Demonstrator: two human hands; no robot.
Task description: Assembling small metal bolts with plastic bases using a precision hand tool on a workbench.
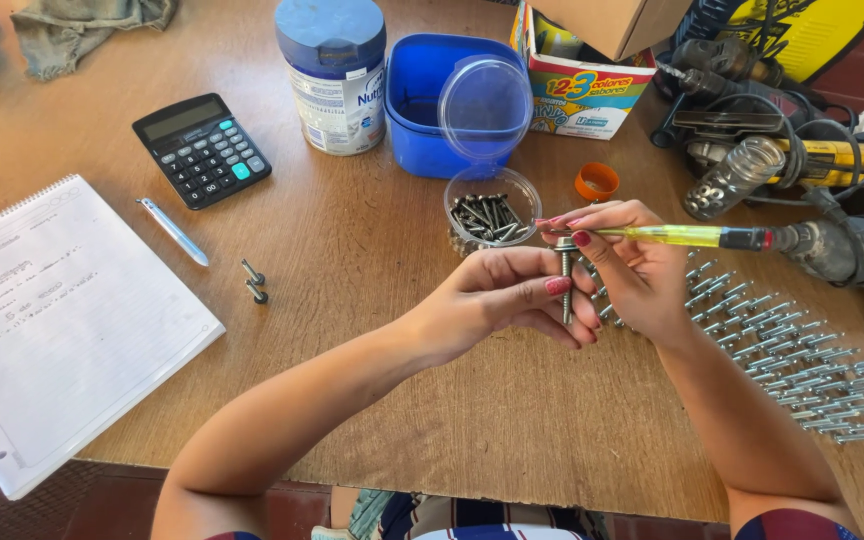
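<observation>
My left hand (497, 295) pinches a grey screw (566, 290) upright, head at the top. My right hand (637, 265) holds a yellow see-through screwdriver (687, 236) level, its tip at the screw's head. Just behind the hands stands a small clear tub (492, 210) full of dark screws, its round lid (484, 105) tipped up behind it. Rows of silver screws (802, 365) lie on the wooden table (372, 270) to the right of my right hand.
Two loose screws (252, 282), a pen (174, 231), a black calculator (202, 150) and a spiral notebook (52, 320) lie at left. Behind stand a blue-lidded tin (334, 75), a blue tub (422, 105), a cardboard box (577, 80) and an orange ring (597, 182). Power tools and cables (792, 170) crowd the right.
</observation>
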